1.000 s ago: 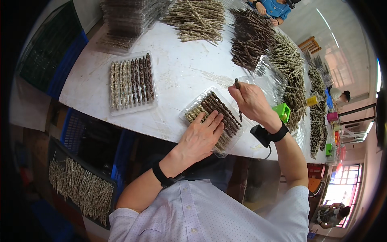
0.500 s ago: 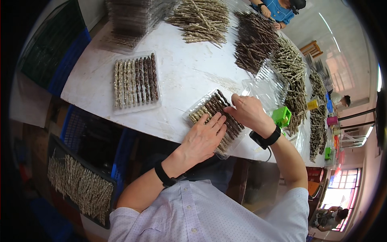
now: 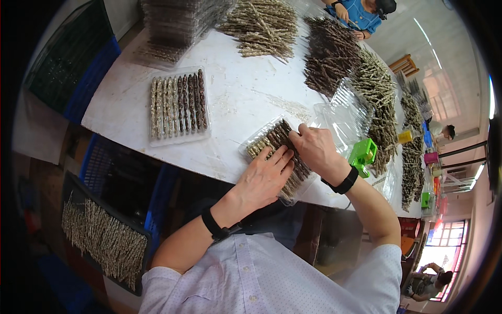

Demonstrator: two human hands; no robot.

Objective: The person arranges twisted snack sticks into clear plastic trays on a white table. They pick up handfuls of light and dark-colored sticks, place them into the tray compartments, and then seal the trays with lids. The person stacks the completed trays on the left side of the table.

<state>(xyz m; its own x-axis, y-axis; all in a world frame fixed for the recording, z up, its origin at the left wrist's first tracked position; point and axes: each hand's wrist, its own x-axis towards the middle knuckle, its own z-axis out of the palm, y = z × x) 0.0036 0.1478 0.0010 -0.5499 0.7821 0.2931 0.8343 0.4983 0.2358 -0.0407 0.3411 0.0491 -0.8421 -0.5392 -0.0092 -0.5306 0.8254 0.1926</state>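
A clear plastic tray [image 3: 243, 150] near the table's front edge holds a row of knobbly twisted sticks, gold ones on the left and dark brown ones [image 3: 278, 136] on the right. My left hand [image 3: 261, 179] lies flat across the sticks with its fingers stretched out. At the tray's right side, my right hand [image 3: 317, 150] is closed, its curled fingers and thumb on the outermost dark brown stick; the palm hides part of it. To the left lies a second clear tray [image 3: 207, 128] with gold and dark sticks side by side.
Stacked clear trays [image 3: 172, 31] stand far left. Loose gold sticks [image 3: 264, 26] and dark sticks [image 3: 332, 55] lie piled farther back. Empty clear trays [image 3: 334, 120] and a green holder [image 3: 363, 154] are at right. A co-worker in blue [image 3: 361, 18] sits across the table.
The dark stick that jutted past the tray's far edge now sits level with the others. My right hand has shifted slightly and its fingers have curled in; my left hand stays put.
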